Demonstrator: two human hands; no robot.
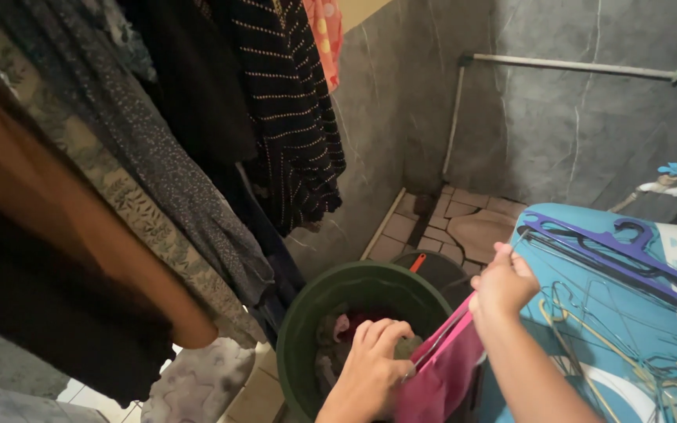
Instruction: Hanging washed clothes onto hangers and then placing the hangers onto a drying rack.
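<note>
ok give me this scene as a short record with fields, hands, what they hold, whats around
left hand: fingers curled on the magenta cloth over the bucket
right hand: pinching a thin wire hanger that runs into the cloth
bucket: dark green, round, on the floor, laundry inside
right side: light blue surface with a heap of wire hangers and a purple plastic hanger
left side: hanging clothes, dark and patterned
background: grey marbled wall, pipe frame, tap
</note>
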